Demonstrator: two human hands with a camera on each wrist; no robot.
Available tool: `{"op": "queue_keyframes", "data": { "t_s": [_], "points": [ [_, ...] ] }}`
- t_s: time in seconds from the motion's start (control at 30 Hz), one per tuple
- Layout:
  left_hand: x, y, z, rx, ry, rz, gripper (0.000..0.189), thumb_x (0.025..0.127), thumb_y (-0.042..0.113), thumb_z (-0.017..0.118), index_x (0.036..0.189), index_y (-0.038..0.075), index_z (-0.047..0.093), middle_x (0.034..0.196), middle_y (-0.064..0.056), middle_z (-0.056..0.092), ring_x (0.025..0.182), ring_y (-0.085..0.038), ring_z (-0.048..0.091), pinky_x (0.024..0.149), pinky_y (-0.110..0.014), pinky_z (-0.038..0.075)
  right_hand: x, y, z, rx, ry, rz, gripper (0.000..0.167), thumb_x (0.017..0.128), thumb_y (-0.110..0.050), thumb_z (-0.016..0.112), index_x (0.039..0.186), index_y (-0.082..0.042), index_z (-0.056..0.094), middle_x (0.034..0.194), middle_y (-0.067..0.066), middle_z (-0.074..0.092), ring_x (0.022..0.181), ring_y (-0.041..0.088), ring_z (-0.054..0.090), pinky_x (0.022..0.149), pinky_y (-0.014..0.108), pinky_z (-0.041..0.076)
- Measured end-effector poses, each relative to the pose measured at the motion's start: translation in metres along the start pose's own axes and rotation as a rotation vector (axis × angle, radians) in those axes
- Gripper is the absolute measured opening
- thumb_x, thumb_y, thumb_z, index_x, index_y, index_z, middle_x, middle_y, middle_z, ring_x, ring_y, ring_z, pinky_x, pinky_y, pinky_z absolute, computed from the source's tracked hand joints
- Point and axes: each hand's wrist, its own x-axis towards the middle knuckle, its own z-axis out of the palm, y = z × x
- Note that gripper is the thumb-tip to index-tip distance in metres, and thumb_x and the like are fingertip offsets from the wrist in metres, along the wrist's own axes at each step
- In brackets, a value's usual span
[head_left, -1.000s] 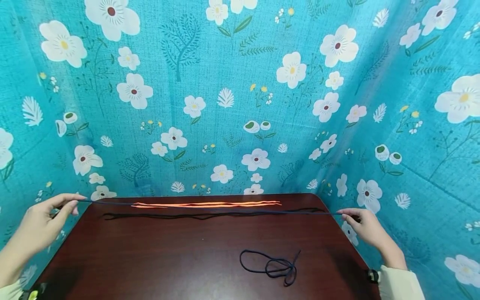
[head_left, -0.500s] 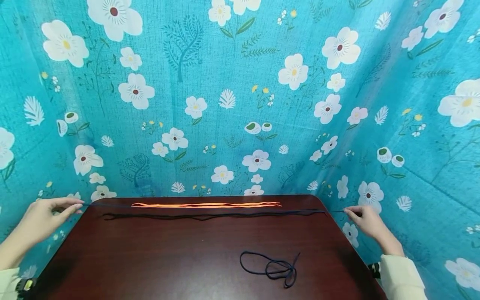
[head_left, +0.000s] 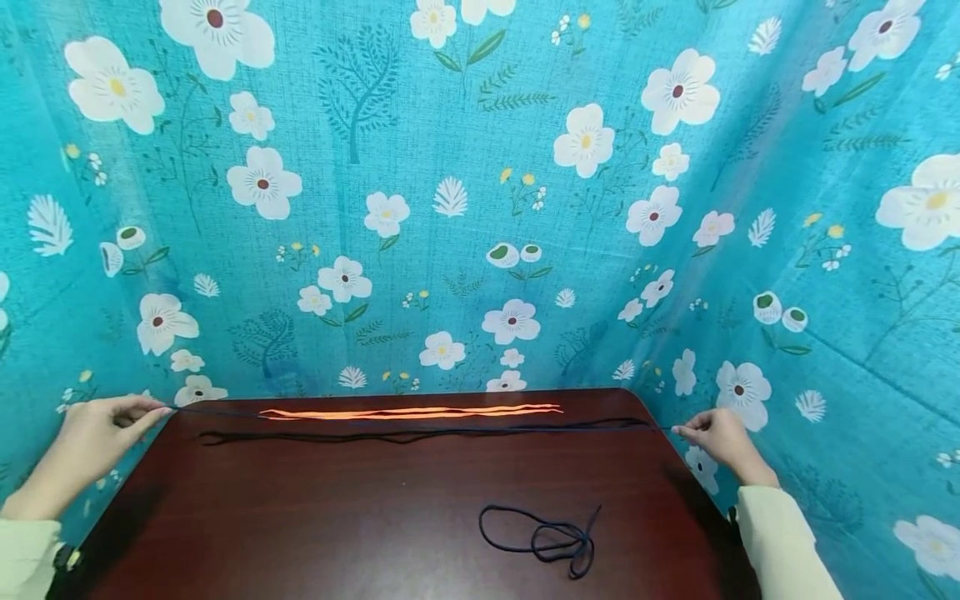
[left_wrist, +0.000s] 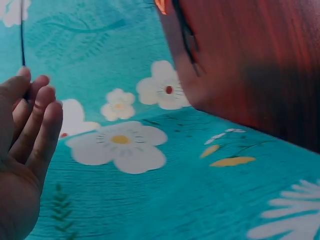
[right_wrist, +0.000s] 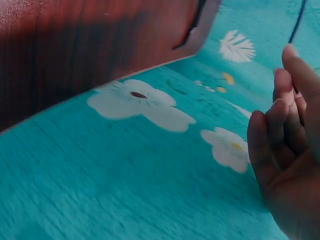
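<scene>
A thin dark blue cord stretches between both hands across the far part of the table. Its left end is pinched between the thumb and forefinger of my left hand, just past the table's left edge. At the right edge my right hand pinches the other end. The wrist views show the cord leading away from the left fingertips and the same cord running up from the right ones. Below it, an orange lace and a black lace lie lengthwise, each doubled.
A loosely looped and knotted dark blue cord lies on the dark red-brown table, right of the middle. Turquoise flowered cloth hangs behind the table and along both sides.
Both hands keep their pinch on the stretched cord. My right hand shifts slightly outward, then back left, and the cord sinks a little toward the laces. The other things lie still.
</scene>
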Motion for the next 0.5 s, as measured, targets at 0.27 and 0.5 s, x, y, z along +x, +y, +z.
{"op": "queue_keyframes", "data": {
  "t_s": [0.27,0.5],
  "points": [
    [0.001,-0.028,0.016,-0.057,-0.133,0.052,0.012,0.091,-0.013,0.064,0.099,-0.012,0.072,0.081,-0.017,0.072,0.06,0.002,0.058,0.049,-0.024,0.044,0.014,0.017,0.02,0.005,-0.083,0.039,0.023,0.102,-0.009,0.059,0.102,0.009,0.073,0.09,0.02,0.073,0.074,0.02,0.062,0.063,0.036,0.053],
    [0.0,-0.049,0.035,-0.052,-0.181,0.031,0.007,0.091,-0.009,0.067,0.094,-0.011,0.073,0.079,-0.012,0.071,0.061,0.005,0.052,0.05,-0.025,0.043,0.024,0.023,0.031,-0.001,-0.103,0.124,0.024,0.1,-0.016,0.064,0.099,0.004,0.076,0.089,0.019,0.073,0.069,0.021,0.06,0.057,0.037,0.049]
  ]
}}
